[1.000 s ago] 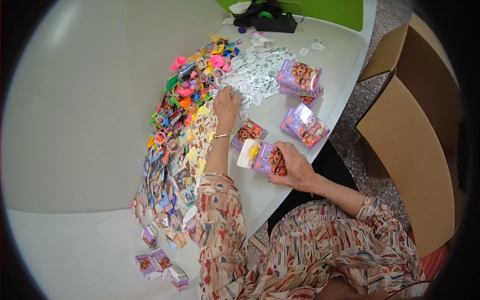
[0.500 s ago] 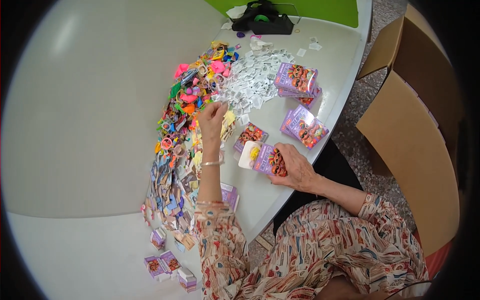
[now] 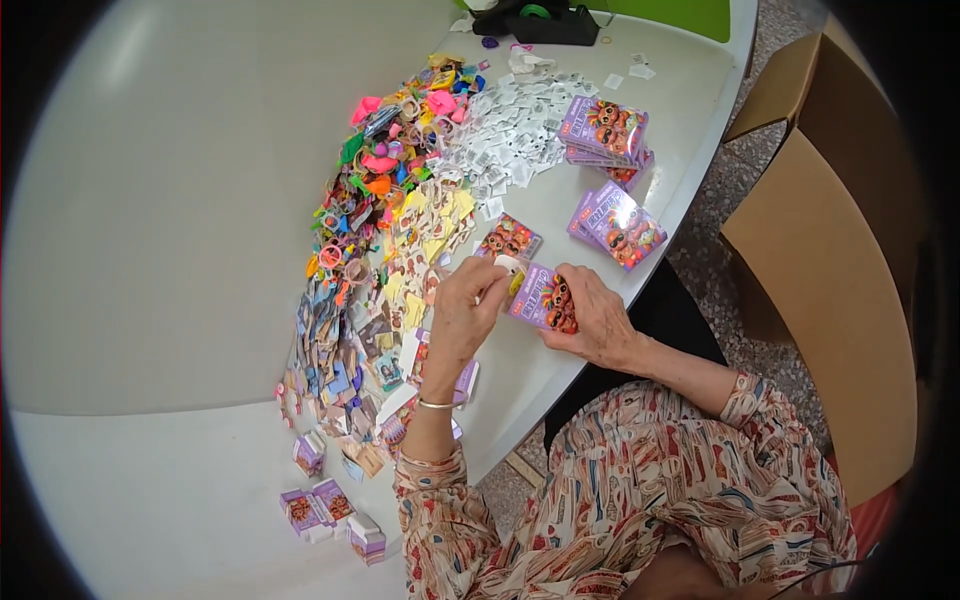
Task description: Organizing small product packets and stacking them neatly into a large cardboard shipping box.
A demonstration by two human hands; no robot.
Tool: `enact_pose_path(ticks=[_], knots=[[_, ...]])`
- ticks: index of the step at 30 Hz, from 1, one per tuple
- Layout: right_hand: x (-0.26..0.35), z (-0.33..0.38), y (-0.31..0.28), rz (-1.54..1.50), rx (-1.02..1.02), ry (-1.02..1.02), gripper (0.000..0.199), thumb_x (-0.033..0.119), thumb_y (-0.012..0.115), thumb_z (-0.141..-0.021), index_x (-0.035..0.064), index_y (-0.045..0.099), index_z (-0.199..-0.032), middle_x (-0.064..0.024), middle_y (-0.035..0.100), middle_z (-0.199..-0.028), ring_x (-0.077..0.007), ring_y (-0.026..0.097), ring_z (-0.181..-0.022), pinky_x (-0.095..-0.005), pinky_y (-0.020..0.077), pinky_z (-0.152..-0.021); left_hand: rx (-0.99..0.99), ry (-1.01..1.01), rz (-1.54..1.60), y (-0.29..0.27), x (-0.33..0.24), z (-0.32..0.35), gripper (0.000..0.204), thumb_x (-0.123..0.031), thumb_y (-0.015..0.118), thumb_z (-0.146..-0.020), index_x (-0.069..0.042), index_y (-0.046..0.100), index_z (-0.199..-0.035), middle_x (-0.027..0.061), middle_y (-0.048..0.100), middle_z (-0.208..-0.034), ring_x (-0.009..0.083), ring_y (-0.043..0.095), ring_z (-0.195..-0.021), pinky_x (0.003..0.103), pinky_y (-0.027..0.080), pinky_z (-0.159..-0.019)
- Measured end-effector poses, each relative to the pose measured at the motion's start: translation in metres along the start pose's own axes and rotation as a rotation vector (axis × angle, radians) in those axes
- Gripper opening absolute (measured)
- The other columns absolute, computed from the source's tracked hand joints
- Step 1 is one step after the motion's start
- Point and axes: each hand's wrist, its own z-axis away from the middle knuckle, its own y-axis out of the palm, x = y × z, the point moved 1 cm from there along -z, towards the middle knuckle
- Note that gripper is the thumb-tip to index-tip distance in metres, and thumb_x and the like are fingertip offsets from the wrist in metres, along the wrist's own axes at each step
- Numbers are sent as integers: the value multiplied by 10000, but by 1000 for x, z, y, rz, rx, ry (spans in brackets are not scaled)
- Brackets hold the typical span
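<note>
Purple box (image 3: pixel 543 297) between my two hands: my right grip (image 3: pixel 600 325) is clasped round its right end, thumb on the near side and fingers over the far side, with the printed face upward. I have it above the counter (image 3: pixel 690 90), close to the near right edge.

Its long axis runs left to right on a slant, the left end pointing a little to the far side and the right end toward me. That left end is unclosed and faces my left grip (image 3: pixel 465 310), which is just beside it, so this is the hand nearer the opening. The thumb and forefinger there are drawn together at the box's white flap (image 3: pixel 508 264); whether they pinch the flap or some small piece, I cannot tell. Something yellow (image 3: pixel 517 284) shows at the opening, just right of those fingertips.

Just beyond, on the far side, another box (image 3: pixel 510 237) lies flat. Farther right are an overlapping pair of boxes (image 3: pixel 628 228) and, beyond them, a stack of boxes (image 3: pixel 604 130). Left of my left hand spread the yellow cut-outs (image 3: pixel 428 215), and past those the heap of bright trinkets (image 3: pixel 380 185). White slips (image 3: pixel 515 130) lie on the far side, and a large brown carton (image 3: pixel 830 300) stands to the right, off the counter.
</note>
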Motion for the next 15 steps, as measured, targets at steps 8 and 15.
enact_pose_path(ticks=[8, 15], knots=[[1, -1, -1, -19, -26, 25, 716, 239, 790, -666, 4, 395, -1215, -168, 506, -980, -334, 549, -907, -404, 472, -763, -96, -46, 242, -17, -2, -16, 90, -54, 637, -849, 12, 661, -906, 91, 653, -925, 154, 623, -768, 256, 500, -656], [-3, -1, 1, 1, -19, 24, 715, 247, 792, -668, -5, 401, -1210, -173, 508, -1008, -340, 544, -920, -405, 473, -782, -141, 24, -42, 5, -17, -5, 90, -28, 664, -825, 10, 651, -905, 106, 647, -981, 163, 629, -790, 267, 505, -653]])
